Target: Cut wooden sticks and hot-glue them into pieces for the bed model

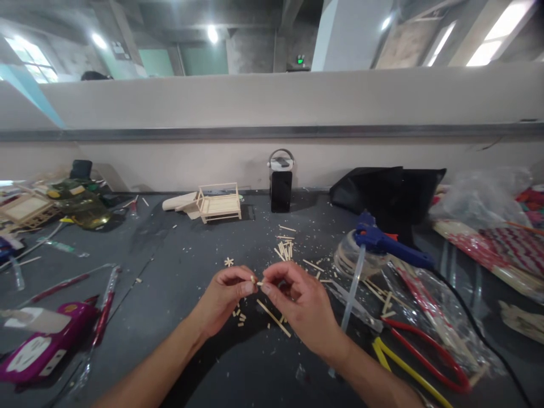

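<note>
At the lower centre of the frame, a person's left hand and right hand met, thumbs and forefingers closed in narrow pinches on a tiny pale wooden bit. It sat right between the fingertips; whether it was 1 piece or 2 touching was too small to tell. Such fine work seemed to call for light pressure and steady wrists, since a hard squeeze could have twisted or flicked the wood away.

At the lower right, pliers with 1 red and 1 yellow handle crowded the right forearm; a purple device edged the lower left. Just below the fingers lay a loose stick, with short offcuts to its left. Above the hands was a pile of sticks.

Right of centre, a blue glue gun made that side look tighter for moving. The dark tabletop offered more room leftward, up to a miniature wooden frame. Farther off, a black phone stood upright before a pale partition, which bounded any forward reach.
</note>
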### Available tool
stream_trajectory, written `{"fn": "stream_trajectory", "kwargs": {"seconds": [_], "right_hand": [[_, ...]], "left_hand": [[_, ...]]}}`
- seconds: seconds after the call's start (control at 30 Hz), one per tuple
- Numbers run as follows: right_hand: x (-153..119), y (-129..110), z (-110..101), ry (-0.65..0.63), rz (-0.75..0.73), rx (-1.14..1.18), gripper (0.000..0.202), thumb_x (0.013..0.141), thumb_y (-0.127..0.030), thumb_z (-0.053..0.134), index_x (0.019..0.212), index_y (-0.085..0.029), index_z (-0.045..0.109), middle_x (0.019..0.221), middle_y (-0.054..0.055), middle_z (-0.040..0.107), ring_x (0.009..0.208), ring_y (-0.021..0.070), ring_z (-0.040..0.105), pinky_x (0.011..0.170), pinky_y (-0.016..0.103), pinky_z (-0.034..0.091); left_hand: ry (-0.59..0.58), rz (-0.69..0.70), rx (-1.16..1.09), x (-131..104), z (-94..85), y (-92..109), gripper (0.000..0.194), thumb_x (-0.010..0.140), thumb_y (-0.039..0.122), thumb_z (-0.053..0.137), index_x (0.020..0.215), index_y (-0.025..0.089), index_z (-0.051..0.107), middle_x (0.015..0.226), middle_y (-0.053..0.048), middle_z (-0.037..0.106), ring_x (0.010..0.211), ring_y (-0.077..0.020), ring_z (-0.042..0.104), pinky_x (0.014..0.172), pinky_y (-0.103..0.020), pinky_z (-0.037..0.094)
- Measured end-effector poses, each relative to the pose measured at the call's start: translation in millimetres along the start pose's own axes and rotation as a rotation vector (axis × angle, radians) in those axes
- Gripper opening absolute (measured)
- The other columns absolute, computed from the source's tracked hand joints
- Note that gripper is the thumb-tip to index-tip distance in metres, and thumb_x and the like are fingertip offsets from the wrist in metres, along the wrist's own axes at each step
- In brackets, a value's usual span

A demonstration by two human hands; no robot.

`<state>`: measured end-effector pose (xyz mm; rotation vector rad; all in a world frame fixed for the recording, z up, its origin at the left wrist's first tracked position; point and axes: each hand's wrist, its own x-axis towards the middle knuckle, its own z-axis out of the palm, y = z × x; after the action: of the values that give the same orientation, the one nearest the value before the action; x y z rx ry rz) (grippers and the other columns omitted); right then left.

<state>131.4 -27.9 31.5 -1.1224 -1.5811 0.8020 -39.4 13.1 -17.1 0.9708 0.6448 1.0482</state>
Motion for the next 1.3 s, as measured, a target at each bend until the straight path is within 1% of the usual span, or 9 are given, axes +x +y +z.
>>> {"fn": "stream_trajectory", "kwargs": {"seconds": [0.13, 0.4, 0.57, 1.03, 1.3], "right_hand": [[-0.7, 1.5, 0.2, 0.014, -0.042, -0.054, 0.004, 0.083, -0.018, 0.061, 0.085, -0.022, 0.062, 0.077, -0.002, 0.067, 0.064, 0.0096, 0.06, 0.059, 0.02, 0.05], [-2.4, 2.7, 1.2, 0.011, -0.128, -0.142, 0.006, 0.085, -0.017, 0.058, 0.087, -0.022, 0.061, 0.079, -0.002, 0.067, 0.065, 0.011, 0.06, 0.063, 0.022, 0.05], [-2.8, 4.6, 1.3, 0.002, -0.141, -0.15, 0.006, 0.086, -0.017, 0.057, 0.088, -0.022, 0.06, 0.079, -0.002, 0.066, 0.063, 0.0108, 0.059, 0.062, 0.022, 0.05], [-2.6, 5.3, 1.6, 0.002, -0.122, -0.157, 0.005, 0.083, -0.018, 0.057, 0.085, -0.023, 0.058, 0.076, -0.002, 0.065, 0.06, 0.0113, 0.058, 0.059, 0.023, 0.049], [-1.8, 5.0, 1.7, -0.002, -0.129, -0.157, 0.007, 0.082, -0.015, 0.057, 0.086, -0.021, 0.058, 0.076, -0.002, 0.064, 0.058, 0.0098, 0.057, 0.057, 0.021, 0.048]], "left_hand": [[0.02, -0.006, 0.009, -0.6, 1.9, 1.8, 0.013, 0.063, 0.025, 0.085, 0.069, 0.021, 0.075, 0.074, 0.002, 0.064, 0.073, -0.0107, 0.055, 0.071, -0.023, 0.041], [0.014, -0.012, 0.026, 0.0, 1.9, 1.1, 0.013, 0.063, 0.025, 0.085, 0.07, 0.021, 0.075, 0.075, 0.001, 0.064, 0.073, -0.0114, 0.056, 0.071, -0.024, 0.041], [0.013, -0.017, 0.041, -0.6, 3.6, 2.9, 0.012, 0.063, 0.024, 0.085, 0.069, 0.02, 0.075, 0.075, 0.001, 0.065, 0.072, -0.0116, 0.056, 0.071, -0.024, 0.041], [0.015, -0.019, 0.102, -0.8, 4.9, 6.7, 0.011, 0.063, 0.026, 0.084, 0.068, 0.02, 0.076, 0.074, 0.0, 0.064, 0.071, -0.0123, 0.056, 0.07, -0.025, 0.041], [-0.001, 0.003, 0.15, -0.7, 4.3, 7.9, 0.009, 0.064, 0.025, 0.083, 0.069, 0.021, 0.076, 0.073, 0.0, 0.064, 0.071, -0.0127, 0.057, 0.069, -0.026, 0.042]]}}
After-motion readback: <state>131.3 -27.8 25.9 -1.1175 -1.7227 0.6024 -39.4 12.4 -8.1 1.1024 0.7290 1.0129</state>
